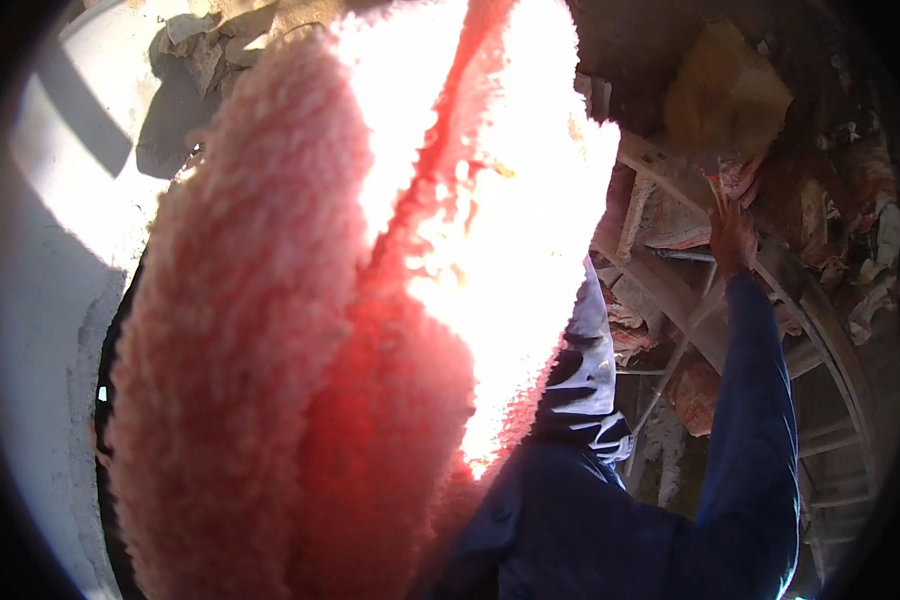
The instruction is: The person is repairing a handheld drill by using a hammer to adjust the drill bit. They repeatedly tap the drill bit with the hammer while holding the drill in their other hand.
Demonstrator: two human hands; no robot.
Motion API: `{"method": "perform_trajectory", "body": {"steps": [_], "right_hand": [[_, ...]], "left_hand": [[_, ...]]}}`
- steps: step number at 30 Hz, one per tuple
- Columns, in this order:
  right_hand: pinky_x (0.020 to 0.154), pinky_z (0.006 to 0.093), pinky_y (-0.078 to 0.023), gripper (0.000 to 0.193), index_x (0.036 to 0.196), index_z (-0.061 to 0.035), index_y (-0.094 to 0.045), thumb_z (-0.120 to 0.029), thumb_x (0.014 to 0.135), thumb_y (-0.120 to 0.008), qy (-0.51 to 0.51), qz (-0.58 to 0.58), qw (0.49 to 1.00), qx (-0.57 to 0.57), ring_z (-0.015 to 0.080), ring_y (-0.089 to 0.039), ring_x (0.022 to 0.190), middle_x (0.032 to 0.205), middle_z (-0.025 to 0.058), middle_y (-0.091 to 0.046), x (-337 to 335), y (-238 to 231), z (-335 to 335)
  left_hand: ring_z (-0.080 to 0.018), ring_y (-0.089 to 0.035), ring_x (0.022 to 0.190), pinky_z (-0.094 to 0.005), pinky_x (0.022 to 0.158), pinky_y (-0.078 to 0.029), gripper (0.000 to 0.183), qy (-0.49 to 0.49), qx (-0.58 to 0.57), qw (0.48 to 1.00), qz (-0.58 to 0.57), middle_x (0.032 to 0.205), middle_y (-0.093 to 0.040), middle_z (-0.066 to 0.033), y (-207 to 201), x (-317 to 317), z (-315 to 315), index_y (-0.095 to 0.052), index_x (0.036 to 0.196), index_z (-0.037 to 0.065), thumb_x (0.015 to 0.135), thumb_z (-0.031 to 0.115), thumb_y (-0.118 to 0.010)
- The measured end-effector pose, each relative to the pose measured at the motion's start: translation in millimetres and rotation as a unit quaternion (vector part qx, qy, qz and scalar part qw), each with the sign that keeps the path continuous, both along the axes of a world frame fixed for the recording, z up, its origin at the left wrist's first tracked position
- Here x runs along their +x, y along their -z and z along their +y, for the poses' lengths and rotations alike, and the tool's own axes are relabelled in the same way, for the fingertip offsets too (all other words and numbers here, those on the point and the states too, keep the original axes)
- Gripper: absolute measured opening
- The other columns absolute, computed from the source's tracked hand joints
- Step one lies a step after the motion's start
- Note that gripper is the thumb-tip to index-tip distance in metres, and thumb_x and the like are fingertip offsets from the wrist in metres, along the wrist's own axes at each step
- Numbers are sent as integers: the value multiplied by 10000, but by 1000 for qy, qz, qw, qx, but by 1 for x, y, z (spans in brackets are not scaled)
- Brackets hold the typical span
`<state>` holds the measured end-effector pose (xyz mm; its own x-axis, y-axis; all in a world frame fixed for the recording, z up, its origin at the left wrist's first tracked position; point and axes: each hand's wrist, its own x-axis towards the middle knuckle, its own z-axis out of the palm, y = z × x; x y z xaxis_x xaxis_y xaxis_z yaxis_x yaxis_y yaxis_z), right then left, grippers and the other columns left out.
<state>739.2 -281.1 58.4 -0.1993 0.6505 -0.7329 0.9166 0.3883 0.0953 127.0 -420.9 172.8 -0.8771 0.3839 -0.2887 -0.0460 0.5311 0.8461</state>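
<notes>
A pink, fluffy towel-like cloth (240, 330) hangs very close in front, covering the left and middle of the view. Strong sunlight washes out its upper right part, and a deep red fold runs down it. Neither my left hand nor my right hand shows, so I cannot tell whether either touches the cloth. Beyond it on the right, a person in a dark blue garment (600, 530) with a pale striped head covering (595, 390) stretches an arm upward. That person's hand (733, 235) is up against a reddish and tan piece (735, 178) whose kind is unclear.
Curved and straight beams (670, 300) form a frame on the right, with ragged brownish and reddish scraps (820, 220) around it. A tan sheet-like piece (725, 95) lies above. At left is a pale surface (50, 290) with broken pieces (210, 50) at its top.
</notes>
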Motion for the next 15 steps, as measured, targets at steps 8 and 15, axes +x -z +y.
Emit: {"method": "perform_trajectory", "body": {"steps": [8, 15], "right_hand": [[903, 514, -500, 494, 1332, -117, -538, -354, 923, -680, -172, 93, 979, -56, 432, -603, 1070, 1204, 225, -607, -13, -3, 1], [795, 522, -488, 387, 1074, -33, -574, -357, 908, -705, -195, 89, 977, 9, 428, -592, 955, 1015, 214, -603, 20, 12, 2]], "left_hand": [[-273, -646, 672, -403, 727, -567, 251, -142, 14, 990, -13, 694, -596, -123, 13, 16, -97, -491, 831, 50, 1027, 162, -384], [-267, -641, 646, -395, 707, -567, 254, -250, 22, 968, -7, 680, -594, -123, 23, 44, -159, -499, 822, 48, 1022, 155, -383]]}}
